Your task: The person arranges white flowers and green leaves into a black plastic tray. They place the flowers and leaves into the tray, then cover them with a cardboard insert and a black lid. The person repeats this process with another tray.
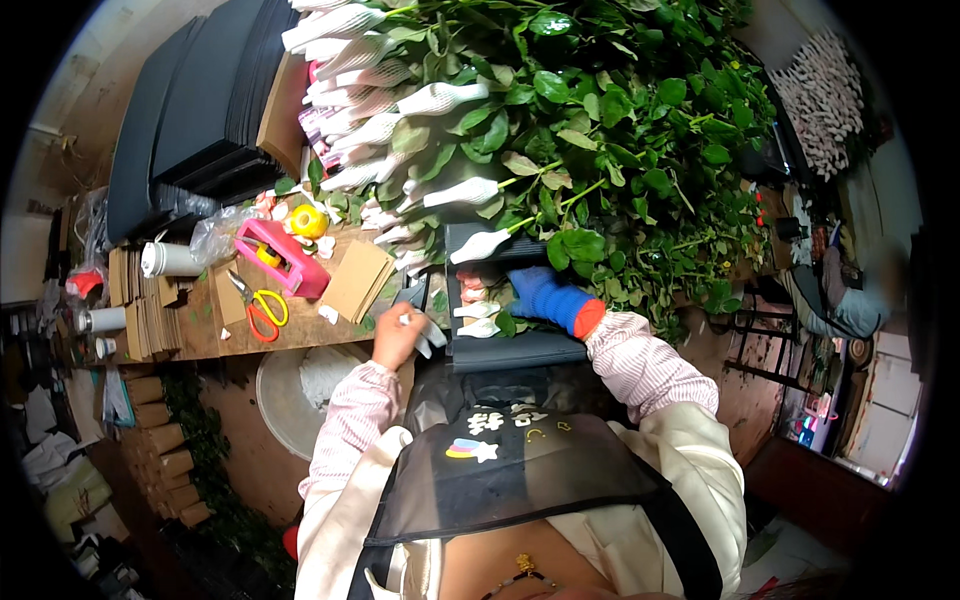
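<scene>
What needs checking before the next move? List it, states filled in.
1. Right hand beside the netted buds: ok, blue glove just right of them.
2. Left hand grip: cannot tell what it holds, if anything.
3. Scissors apart from both hands: ok, on the table.
4. Pink tape dispenser on the table: ok.
5. Table free of scraps: not ok, a white scrap lies near the cardboard.

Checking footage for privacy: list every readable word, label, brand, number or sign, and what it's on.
Dark apron: white lettering across the chest, above a star with a coloured trail; wording withheld.
Pink-purple wrapper by the white-netted flower heads: any print too small to read.
White cylinder left of the pink tape dispenser: same.
Nothing else legible.
</scene>
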### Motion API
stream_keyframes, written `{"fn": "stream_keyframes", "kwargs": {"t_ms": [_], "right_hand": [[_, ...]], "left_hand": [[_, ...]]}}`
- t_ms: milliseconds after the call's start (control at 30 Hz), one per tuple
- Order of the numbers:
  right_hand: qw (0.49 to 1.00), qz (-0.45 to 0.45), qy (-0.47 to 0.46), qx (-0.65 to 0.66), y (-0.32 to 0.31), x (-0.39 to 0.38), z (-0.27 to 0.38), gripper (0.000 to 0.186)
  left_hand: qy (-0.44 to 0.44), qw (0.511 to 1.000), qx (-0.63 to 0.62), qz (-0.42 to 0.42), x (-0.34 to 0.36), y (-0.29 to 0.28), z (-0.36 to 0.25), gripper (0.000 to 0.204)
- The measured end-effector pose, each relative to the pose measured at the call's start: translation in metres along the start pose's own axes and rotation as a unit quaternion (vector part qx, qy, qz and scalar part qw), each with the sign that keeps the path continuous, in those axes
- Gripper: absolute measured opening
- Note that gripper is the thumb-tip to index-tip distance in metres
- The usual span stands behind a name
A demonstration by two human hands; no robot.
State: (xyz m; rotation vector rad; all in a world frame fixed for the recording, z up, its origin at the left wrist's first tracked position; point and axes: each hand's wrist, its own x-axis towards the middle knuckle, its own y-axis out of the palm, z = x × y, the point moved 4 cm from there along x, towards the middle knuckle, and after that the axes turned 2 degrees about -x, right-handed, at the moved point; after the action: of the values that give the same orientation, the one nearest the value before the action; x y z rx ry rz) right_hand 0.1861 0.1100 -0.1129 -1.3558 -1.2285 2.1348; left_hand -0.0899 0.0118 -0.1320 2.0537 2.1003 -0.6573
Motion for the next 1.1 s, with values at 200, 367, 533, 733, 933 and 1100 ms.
{"fn": "stream_keyframes", "kwargs": {"t_ms": [200,367,533,733,933,1100], "right_hand": [[0.994,-0.024,0.096,-0.042,0.013,0.008,0.012,0.024],[0.994,0.006,0.1,-0.049,0.008,0.009,0.012,0.025],[0.999,-0.026,0.041,0.007,-0.024,-0.024,0.017,0.046],[0.995,0.094,-0.041,-0.016,-0.04,-0.051,0.048,0.037],[0.99,0.072,-0.078,-0.088,0.01,-0.018,0.047,0.023],[0.989,0.055,-0.087,-0.109,0.018,-0.015,0.047,0.019]], "left_hand": [[0.074,0.982,0.157,0.076,0.015,0.061,-0.03,0.031],[0.062,0.991,0.101,0.068,0.003,0.047,-0.028,0.024],[0.081,0.995,-0.054,-0.024,-0.006,-0.007,-0.004,0.016],[0.044,0.979,0.154,0.125,-0.008,0.039,-0.028,0.043],[0.03,0.954,0.203,0.219,0.005,0.058,-0.021,0.036],[0.046,0.973,0.173,0.145,-0.009,0.05,-0.015,0.029]]}}
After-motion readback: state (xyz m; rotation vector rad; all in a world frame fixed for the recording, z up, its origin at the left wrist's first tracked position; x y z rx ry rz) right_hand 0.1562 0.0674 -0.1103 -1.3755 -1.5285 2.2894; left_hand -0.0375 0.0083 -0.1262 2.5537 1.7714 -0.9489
